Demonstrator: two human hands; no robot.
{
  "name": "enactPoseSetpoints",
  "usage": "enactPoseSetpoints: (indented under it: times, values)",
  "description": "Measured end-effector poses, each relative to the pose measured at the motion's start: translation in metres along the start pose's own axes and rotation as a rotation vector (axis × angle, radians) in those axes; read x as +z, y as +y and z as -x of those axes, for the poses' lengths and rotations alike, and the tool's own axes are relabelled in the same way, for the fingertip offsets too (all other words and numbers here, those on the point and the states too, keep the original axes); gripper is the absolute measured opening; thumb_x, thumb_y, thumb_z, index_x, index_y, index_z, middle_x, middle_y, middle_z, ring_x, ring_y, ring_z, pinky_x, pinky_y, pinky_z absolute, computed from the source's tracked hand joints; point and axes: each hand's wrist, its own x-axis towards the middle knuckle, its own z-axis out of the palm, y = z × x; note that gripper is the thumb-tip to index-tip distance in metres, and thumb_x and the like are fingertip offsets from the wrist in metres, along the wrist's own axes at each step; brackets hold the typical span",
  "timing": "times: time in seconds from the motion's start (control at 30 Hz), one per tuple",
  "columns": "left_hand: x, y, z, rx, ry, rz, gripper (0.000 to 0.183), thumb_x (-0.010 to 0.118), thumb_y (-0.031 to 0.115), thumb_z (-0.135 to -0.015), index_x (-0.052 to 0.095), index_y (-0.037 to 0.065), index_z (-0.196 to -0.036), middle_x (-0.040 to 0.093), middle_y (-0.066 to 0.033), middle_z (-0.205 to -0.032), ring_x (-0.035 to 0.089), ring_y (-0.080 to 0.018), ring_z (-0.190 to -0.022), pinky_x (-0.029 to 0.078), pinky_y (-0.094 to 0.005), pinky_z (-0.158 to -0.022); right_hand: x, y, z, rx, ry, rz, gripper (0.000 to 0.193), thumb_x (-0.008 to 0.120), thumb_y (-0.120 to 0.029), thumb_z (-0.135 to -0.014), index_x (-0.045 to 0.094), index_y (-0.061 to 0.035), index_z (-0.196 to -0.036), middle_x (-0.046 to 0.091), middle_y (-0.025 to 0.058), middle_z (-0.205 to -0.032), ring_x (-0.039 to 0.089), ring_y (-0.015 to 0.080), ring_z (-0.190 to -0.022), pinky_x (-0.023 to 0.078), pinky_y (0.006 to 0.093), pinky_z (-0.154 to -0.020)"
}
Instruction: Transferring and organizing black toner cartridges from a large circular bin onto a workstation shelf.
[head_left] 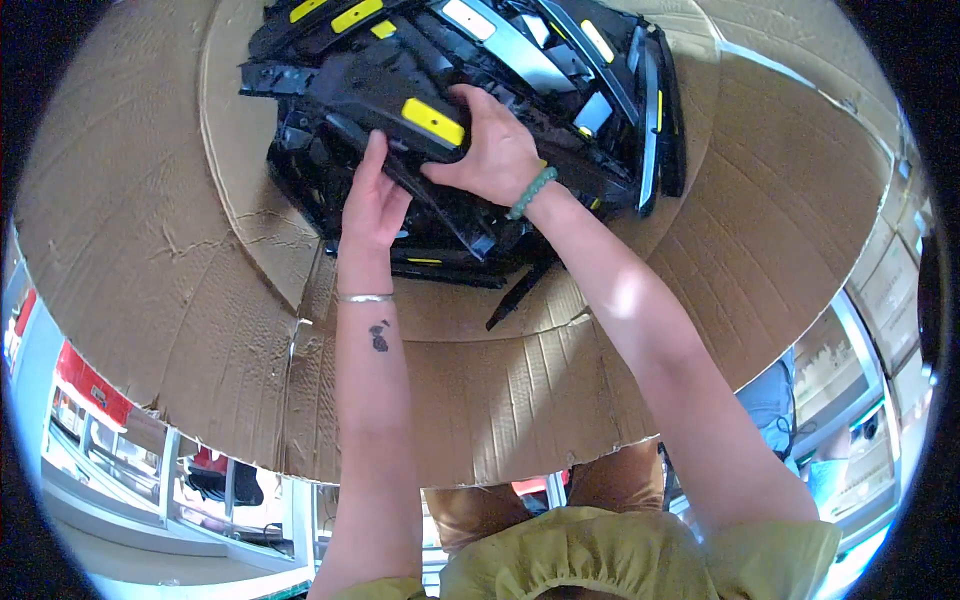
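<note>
Both my hands reach into a big cardboard box at a long black plastic part (pixel 375 95) with a yellow sticker (pixel 433 121). My right hand (pixel 497 150) is closed round its right end, thumb on the near edge and fingers over the far one. Along the near side, my left hand (pixel 375 203) grips the same part from below, with one digit up against its edge; its other fingers are partly hidden. Beneath lies a heap of black plastic parts (pixel 590 165), several with yellow or white stickers. A narrow black strip (pixel 440 205) slants under my hands.
The cardboard box wall (pixel 130 250) curves round the heap on the left, right and near side. A silvery panel (pixel 515 50) lies among the parts at the far side. One thin black piece (pixel 515 297) sticks out toward me. Outside the box stands a white-framed rack (pixel 165 470).
</note>
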Motion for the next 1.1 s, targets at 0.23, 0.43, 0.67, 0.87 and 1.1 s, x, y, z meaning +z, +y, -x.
enactPoseSetpoints:
  times: [0.23,0.43,0.67,0.87,1.1]
  values:
    - [-0.033,-0.031,0.016,0.002,0.019,0.021,0.050,0.061,0.015,-0.081,0.040,0.008,-0.126,0.048,-0.0034,-0.122,0.044,-0.0184,-0.114,0.035,-0.0375,-0.097,-0.014,-0.005,0.015,0.137,-0.294,-0.176,0.094,0.075,-0.037,-0.054,0.030,-0.0007,-0.128,0.053,0.0258,-0.108,0.053,0.0373,-0.101,0.042,0.0382,-0.088]
    - [-0.014,-0.104,0.069,-0.087,0.124,0.037,0.060,0.067,0.030,-0.075,0.042,0.007,-0.125,0.046,-0.0039,-0.126,0.041,-0.0231,-0.118,0.028,-0.0405,-0.103,-0.047,0.009,0.072,0.066,-0.237,-0.114,0.082,0.074,-0.028,-0.053,0.038,-0.0006,-0.122,0.057,0.0217,-0.098,0.056,0.0363,-0.093,0.044,0.0391,-0.083]
    - [0.038,-0.156,0.029,-0.036,-0.033,0.417,0.051,0.066,0.010,-0.076,0.044,0.011,-0.122,0.050,-0.0020,-0.118,0.045,-0.0191,-0.112,0.032,-0.0354,-0.099,-0.077,0.056,0.054,-0.109,-0.125,0.295,0.075,0.076,-0.029,-0.049,0.050,-0.0016,-0.114,0.035,0.0192,-0.124,0.031,0.0348,-0.119,0.028,0.0413,-0.101]
    - [0.068,-0.150,0.017,-0.017,0.017,0.414,0.044,0.067,0.009,-0.075,0.050,0.005,-0.115,0.055,-0.0050,-0.112,0.050,-0.0169,-0.104,0.038,-0.0313,-0.094,-0.083,0.078,0.037,0.158,-0.342,0.128,0.106,0.079,-0.037,-0.050,0.022,0.0040,-0.130,0.036,0.0259,-0.125,0.038,0.0364,-0.118,0.030,0.0345,-0.101]
    - [0.055,-0.143,0.011,-0.128,0.022,0.361,0.048,0.070,0.012,-0.072,0.049,0.008,-0.116,0.055,-0.0031,-0.108,0.051,-0.0169,-0.100,0.041,-0.0329,-0.087,-0.101,0.080,0.013,0.199,-0.643,0.289,0.113,0.080,-0.043,-0.050,0.020,0.0090,-0.131,0.034,0.0271,-0.130,0.035,0.0326,-0.122,0.027,0.0329,-0.103]
